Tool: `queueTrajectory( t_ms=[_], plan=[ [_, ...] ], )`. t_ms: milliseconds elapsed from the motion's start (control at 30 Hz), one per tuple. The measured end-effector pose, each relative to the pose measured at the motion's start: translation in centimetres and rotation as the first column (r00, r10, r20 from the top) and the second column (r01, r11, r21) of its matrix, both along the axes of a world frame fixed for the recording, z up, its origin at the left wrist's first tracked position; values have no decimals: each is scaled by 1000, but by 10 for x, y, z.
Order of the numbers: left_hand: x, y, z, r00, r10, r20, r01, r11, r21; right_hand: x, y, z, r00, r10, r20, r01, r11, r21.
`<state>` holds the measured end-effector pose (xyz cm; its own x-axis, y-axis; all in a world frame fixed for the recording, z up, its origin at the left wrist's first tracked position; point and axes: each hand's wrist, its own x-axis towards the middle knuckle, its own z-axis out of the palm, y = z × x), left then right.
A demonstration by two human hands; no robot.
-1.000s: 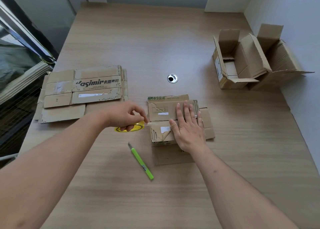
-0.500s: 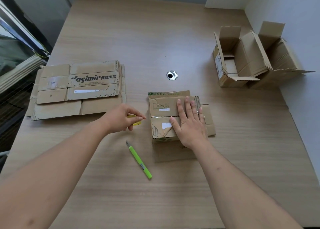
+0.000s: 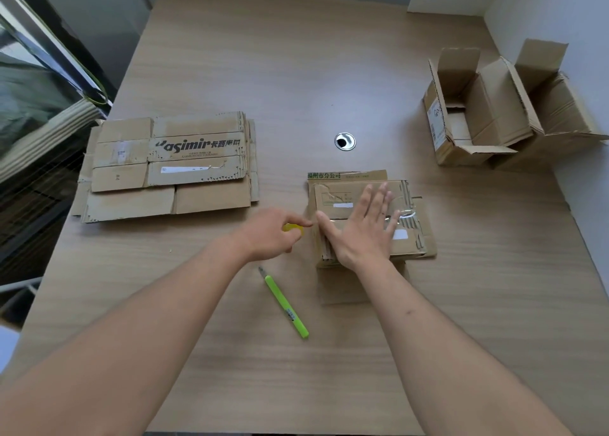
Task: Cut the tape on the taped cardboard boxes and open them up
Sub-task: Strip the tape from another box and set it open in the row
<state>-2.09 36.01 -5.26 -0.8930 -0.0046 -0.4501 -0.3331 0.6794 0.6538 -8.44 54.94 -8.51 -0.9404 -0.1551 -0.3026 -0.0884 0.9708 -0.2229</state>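
Your right hand (image 3: 357,229) lies flat, fingers straight and spread, pressing the taped cardboard box (image 3: 369,218) at the table's (image 3: 329,73) middle. Your left hand (image 3: 272,234) curls around a yellow tape roll (image 3: 293,228) just left of the box. The green utility knife (image 3: 286,304) lies free between your forearms, bare tabletop around it.

Right hand (image 3: 357,234) flat on taped box (image 3: 408,238); left hand (image 3: 272,234) around yellow tape roll (image 3: 293,228); green cutter (image 3: 286,304) nearby.
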Motion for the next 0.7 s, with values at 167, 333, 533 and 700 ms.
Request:
queueTrajectory(
  t_ms=[167, 333, 533, 700],
  plan=[
    [10, -14, 5, 1000, -13, -12, 13, 999, 33, 1, -1, 0, 1000, 1, -13, -1, 999, 34],
    [13, -22, 10, 1000, -30, 6, 31, 999, -22, -1, 0, -1, 1000, 3, -19, -3, 999, 42],
    [21, -17, 2, 992, 126, -18, -123, 985, 122, 0, 5, -4, 981, 11, -192, -18, 999, -34],
    [25, -13, 12, 976, 211, -55, -206, 976, 74, 2, 0, 1, 935, 151, -320, -183, 981, -71]
  ],
)
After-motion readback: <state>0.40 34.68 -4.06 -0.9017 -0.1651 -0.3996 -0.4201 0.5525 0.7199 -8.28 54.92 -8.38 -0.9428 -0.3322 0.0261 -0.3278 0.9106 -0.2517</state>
